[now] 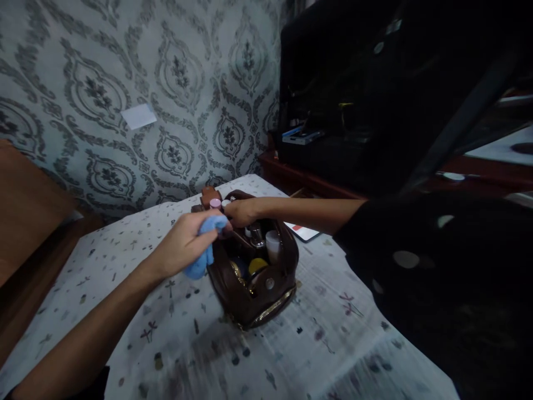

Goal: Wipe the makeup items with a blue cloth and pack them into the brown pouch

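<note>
A dark brown bag (250, 300) with gold zips sits open on the cloth-covered table. My left hand (181, 244) is closed around a light blue cloth (202, 264) at the bag's left edge. From the right, my right hand (241, 212) reaches over the far part of the bag; its fingertips are hidden, so I cannot tell whether it grips anything. Close by it are a pink-capped container (215, 204) and a white cap (225, 204). Inside the bag are a translucent whitish container (273, 245) and a round yellow item (257, 265).
Beneath the bag lies a white patterned tablecloth (325, 311). A flat device or card with a white and red face (306, 231) lies beyond my right forearm. A brown cardboard-like panel (33, 205) stands at left, and dark furniture (325, 111) at right.
</note>
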The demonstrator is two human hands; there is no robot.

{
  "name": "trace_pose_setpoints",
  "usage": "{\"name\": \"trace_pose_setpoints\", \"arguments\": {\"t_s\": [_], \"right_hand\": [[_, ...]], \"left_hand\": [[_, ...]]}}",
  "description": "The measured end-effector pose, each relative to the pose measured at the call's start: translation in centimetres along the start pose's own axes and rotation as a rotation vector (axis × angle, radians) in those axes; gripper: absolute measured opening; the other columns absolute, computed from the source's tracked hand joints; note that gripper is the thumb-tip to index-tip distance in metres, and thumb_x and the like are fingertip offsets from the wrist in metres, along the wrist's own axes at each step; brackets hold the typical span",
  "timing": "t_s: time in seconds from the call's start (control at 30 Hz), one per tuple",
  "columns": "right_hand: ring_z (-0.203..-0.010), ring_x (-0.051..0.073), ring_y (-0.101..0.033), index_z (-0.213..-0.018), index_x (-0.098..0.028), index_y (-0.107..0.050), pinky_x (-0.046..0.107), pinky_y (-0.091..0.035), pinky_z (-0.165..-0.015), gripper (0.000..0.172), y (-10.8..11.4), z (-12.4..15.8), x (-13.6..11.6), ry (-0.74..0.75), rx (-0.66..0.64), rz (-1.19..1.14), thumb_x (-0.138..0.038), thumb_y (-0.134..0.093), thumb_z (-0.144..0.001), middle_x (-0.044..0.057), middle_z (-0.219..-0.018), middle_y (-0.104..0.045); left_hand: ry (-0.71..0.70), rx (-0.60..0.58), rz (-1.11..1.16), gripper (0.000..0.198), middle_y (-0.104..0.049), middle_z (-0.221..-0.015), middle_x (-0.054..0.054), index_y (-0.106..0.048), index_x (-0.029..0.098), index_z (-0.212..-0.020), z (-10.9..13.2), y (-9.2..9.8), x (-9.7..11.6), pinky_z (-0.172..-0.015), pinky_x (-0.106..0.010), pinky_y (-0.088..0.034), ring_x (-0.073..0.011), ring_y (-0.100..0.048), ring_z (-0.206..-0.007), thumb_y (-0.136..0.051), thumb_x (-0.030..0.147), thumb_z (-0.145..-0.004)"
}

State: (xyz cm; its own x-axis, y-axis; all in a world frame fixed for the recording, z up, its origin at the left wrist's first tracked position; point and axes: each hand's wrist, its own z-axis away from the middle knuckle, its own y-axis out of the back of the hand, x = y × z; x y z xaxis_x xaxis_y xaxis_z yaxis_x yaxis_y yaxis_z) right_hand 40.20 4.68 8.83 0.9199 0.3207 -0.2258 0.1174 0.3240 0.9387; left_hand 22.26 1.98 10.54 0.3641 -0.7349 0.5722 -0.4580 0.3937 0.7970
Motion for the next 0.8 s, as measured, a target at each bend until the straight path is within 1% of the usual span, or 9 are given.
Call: {"name": "trace_pose_setpoints", "arguments": {"t_s": [0.13, 0.23, 0.3, 0.37, 0.5, 0.6, 0.67, 0.73, 0.8], "right_hand": [[-0.086, 0.019, -0.065, -0.101, -0.011, -0.073, 0.025, -0.044, -0.072, 0.018, -0.1, 0.7, 0.1, -0.013, 0.126, 0.054, -0.020, -0.061, -0.092, 0.010, -0.097, -0.072], [-0.081, 0.018, -0.062, -0.095, -0.010, -0.073, 0.027, -0.039, -0.069, 0.028, -0.1, 1.7, -0.2, -0.019, 0.242, 0.085, -0.017, -0.046, -0.096, 0.011, -0.089, -0.072], [-0.073, 0.018, -0.059, -0.087, -0.011, -0.072, 0.028, -0.035, -0.064, 0.037, -0.1, 2.9, -0.7, -0.036, 0.344, 0.090, -0.024, -0.040, -0.100, 0.010, -0.081, -0.069], [-0.062, 0.016, -0.053, -0.075, -0.016, -0.068, 0.029, -0.032, -0.058, 0.040, -0.4, 4.3, -1.8, -0.099, 0.526, 0.038, -0.037, -0.044, -0.100, 0.004, -0.069, -0.064], [-0.061, 0.017, -0.053, -0.062, -0.020, -0.058, 0.030, -0.037, -0.060, 0.037, -2.5, 8.0, -6.1, -0.011, 0.692, -0.093, -0.037, -0.054, -0.095, 0.004, -0.068, -0.062], [-0.067, 0.017, -0.057, -0.066, -0.021, -0.061, 0.031, -0.044, -0.062, 0.042, -6.2, 9.5, -10.1, 0.301, 0.602, -0.233, -0.036, -0.043, -0.101, 0.008, -0.077, -0.065], [-0.074, 0.020, -0.060, -0.073, -0.020, -0.064, 0.034, -0.046, -0.064, 0.038, -9.2, 8.9, -12.2, 0.432, 0.504, -0.265, -0.031, -0.042, -0.101, 0.009, -0.081, -0.066], [-0.083, 0.022, -0.063, -0.085, -0.018, -0.067, 0.035, -0.049, -0.071, 0.024, -12.3, 6.8, -13.4, 0.441, 0.413, -0.386, -0.025, -0.049, -0.098, 0.010, -0.091, -0.067], [-0.090, 0.023, -0.065, -0.109, -0.016, -0.065, 0.037, -0.051, -0.076, 0.021, -14.9, 3.9, -14.0, 0.308, 0.363, -0.671, -0.025, -0.055, -0.094, 0.012, -0.104, -0.067]], "left_hand": [[0.246, 0.406, 0.336, 0.028, -0.068, -0.085, -0.004, -0.062, 0.018, -0.101, 3.0, 0.5, -1.9, -0.070, -0.031, -0.054, -0.0191, -0.064, -0.075, -0.051, 0.039, -0.086], [0.404, 0.544, 0.255, 0.036, -0.060, -0.071, 0.000, -0.060, 0.016, -0.108, 5.8, 1.4, -5.4, -0.058, -0.026, -0.048, -0.0152, -0.057, -0.061, -0.052, 0.043, -0.085], [0.519, 0.570, 0.071, 0.042, -0.059, -0.075, -0.001, -0.058, 0.015, -0.112, 8.4, 2.4, -8.4, -0.058, -0.025, -0.047, -0.0155, -0.057, -0.061, -0.044, 0.047, -0.089], [0.641, 0.455, -0.225, 0.045, -0.063, -0.082, -0.005, -0.055, 0.015, -0.111, 11.3, 3.5, -11.0, -0.064, -0.027, -0.049, -0.0183, -0.061, -0.070, -0.028, 0.047, -0.096], [0.729, 0.274, -0.423, 0.041, -0.066, -0.083, -0.007, -0.060, 0.020, -0.092, 16.5, 4.2, -13.6, -0.075, -0.032, -0.047, -0.0257, -0.063, -0.088, -0.040, 0.056, -0.093], [0.665, 0.056, -0.488, 0.043, -0.068, -0.096, -0.009, -0.063, 0.020, -0.100, 18.4, 3.1, -14.2, -0.082, -0.034, -0.047, -0.0270, -0.063, -0.095, -0.043, 0.057, -0.094], [0.625, 0.003, -0.505, 0.044, -0.067, -0.105, -0.011, -0.063, 0.018, -0.105, 19.0, 2.0, -14.7, -0.084, -0.036, -0.046, -0.0275, -0.062, -0.098, -0.044, 0.056, -0.094], [0.613, 0.038, -0.509, 0.044, -0.065, -0.108, -0.012, -0.061, 0.017, -0.109, 19.3, 1.0, -15.4, -0.083, -0.037, -0.047, -0.0285, -0.061, -0.099, -0.047, 0.055, -0.093], [0.600, 0.087, -0.515, 0.041, -0.063, -0.106, -0.012, -0.059, 0.016, -0.110, 19.7, 0.2, -16.0, -0.082, -0.038, -0.046, -0.0290, -0.060, -0.100, -0.050, 0.052, -0.092]]}}
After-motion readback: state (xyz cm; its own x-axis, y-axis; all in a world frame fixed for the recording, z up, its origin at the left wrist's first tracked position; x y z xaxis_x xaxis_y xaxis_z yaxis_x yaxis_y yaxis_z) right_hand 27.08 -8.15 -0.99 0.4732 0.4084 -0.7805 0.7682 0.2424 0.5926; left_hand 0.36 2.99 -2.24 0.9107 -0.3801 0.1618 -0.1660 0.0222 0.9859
